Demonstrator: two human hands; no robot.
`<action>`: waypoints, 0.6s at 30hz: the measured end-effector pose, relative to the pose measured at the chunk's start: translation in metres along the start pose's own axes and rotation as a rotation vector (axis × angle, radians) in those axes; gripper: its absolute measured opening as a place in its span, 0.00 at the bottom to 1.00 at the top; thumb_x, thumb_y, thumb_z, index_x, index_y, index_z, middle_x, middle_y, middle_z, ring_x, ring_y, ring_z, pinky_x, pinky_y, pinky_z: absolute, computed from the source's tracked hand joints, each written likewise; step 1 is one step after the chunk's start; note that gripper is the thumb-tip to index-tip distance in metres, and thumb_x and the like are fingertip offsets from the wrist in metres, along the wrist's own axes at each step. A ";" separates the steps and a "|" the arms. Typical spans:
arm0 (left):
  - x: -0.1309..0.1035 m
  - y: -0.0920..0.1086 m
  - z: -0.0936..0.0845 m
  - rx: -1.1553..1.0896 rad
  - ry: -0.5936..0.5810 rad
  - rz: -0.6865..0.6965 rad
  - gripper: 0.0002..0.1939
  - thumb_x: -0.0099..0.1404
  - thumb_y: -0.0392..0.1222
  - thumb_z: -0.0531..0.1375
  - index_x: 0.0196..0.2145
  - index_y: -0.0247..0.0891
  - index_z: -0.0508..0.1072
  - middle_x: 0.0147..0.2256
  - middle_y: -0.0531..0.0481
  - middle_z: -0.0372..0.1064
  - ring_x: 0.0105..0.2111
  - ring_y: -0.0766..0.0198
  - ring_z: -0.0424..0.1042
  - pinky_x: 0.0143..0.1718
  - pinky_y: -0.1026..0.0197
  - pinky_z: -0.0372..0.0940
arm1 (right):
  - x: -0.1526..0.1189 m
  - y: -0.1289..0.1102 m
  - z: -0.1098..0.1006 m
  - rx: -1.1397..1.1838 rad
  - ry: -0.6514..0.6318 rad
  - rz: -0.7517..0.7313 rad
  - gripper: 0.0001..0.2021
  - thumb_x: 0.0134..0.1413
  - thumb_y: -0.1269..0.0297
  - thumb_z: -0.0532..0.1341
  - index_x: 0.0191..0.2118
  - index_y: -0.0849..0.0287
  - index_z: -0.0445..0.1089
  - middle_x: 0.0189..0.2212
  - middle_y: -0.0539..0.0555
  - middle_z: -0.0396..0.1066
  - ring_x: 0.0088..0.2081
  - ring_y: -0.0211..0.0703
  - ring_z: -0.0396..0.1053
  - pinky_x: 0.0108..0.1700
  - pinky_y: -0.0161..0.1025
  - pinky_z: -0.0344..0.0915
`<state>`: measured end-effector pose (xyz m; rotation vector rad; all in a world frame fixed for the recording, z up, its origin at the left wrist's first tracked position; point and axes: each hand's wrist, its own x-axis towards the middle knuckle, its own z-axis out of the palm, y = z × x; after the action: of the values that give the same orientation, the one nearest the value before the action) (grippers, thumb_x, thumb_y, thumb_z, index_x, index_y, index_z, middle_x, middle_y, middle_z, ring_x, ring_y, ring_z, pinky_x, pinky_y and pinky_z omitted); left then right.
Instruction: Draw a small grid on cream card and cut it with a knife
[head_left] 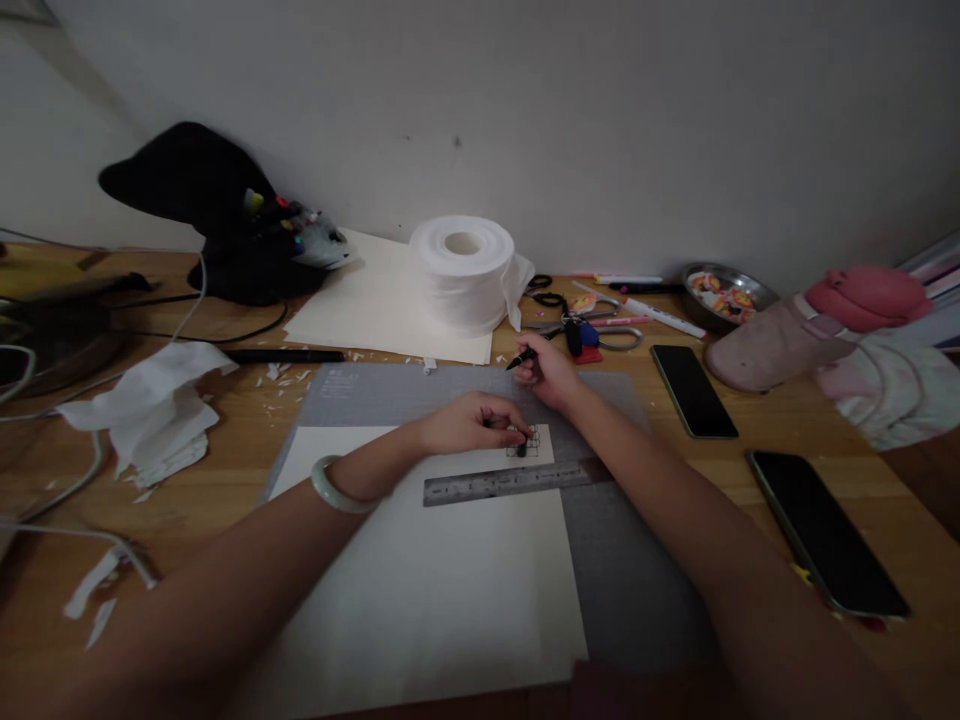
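Observation:
My left hand, with a pale bangle on its wrist, pinches a small black cap over a small drawn grid near the top right corner of a white paper sheet. In my right hand is a black pen, its dark tip pointing left, above the grey cutting mat. A metal ruler lies across the paper just below the grid, and its right end reaches past the sheet's edge onto the mat.
Behind the mat stand a white tissue roll, scissors and pens. Two phones, a pink-lidded bottle and a metal bowl are on the right. Crumpled tissue, cables and a black bag lie left.

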<state>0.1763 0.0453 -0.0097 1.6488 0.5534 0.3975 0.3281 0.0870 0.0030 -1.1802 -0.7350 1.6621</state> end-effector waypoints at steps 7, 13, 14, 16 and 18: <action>0.000 0.005 0.003 -0.043 0.020 -0.066 0.07 0.57 0.39 0.60 0.33 0.34 0.72 0.28 0.52 0.71 0.27 0.72 0.66 0.28 0.70 0.59 | -0.002 -0.001 0.001 0.069 0.018 0.043 0.12 0.51 0.69 0.53 0.19 0.59 0.55 0.08 0.42 0.50 0.10 0.26 0.47 0.13 0.27 0.39; 0.001 0.004 0.003 -0.039 0.025 -0.068 0.06 0.57 0.39 0.60 0.32 0.33 0.72 0.27 0.52 0.70 0.25 0.72 0.65 0.27 0.70 0.59 | 0.001 0.000 -0.001 0.063 0.005 0.042 0.11 0.49 0.67 0.55 0.19 0.59 0.55 0.09 0.42 0.50 0.11 0.26 0.47 0.13 0.27 0.40; 0.001 0.004 0.003 -0.037 0.024 -0.073 0.06 0.57 0.39 0.60 0.32 0.33 0.72 0.27 0.52 0.70 0.25 0.71 0.65 0.27 0.69 0.59 | 0.001 0.000 -0.001 0.056 0.006 0.041 0.11 0.49 0.67 0.55 0.19 0.59 0.55 0.09 0.42 0.51 0.11 0.26 0.47 0.13 0.27 0.40; 0.000 0.005 0.003 -0.042 0.020 -0.070 0.06 0.57 0.38 0.59 0.32 0.33 0.72 0.26 0.53 0.70 0.25 0.72 0.65 0.27 0.69 0.59 | 0.002 0.000 -0.001 0.042 0.008 0.036 0.11 0.47 0.66 0.56 0.20 0.59 0.54 0.10 0.42 0.51 0.11 0.26 0.47 0.13 0.27 0.41; 0.000 0.006 0.003 -0.053 0.021 -0.056 0.05 0.57 0.37 0.59 0.32 0.33 0.71 0.27 0.53 0.70 0.25 0.72 0.65 0.27 0.70 0.59 | 0.002 0.000 -0.001 0.033 0.008 0.035 0.11 0.46 0.65 0.57 0.20 0.59 0.54 0.10 0.41 0.51 0.11 0.26 0.47 0.13 0.27 0.41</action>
<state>0.1789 0.0421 -0.0041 1.5766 0.5993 0.3855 0.3290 0.0884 0.0015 -1.1821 -0.6830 1.6910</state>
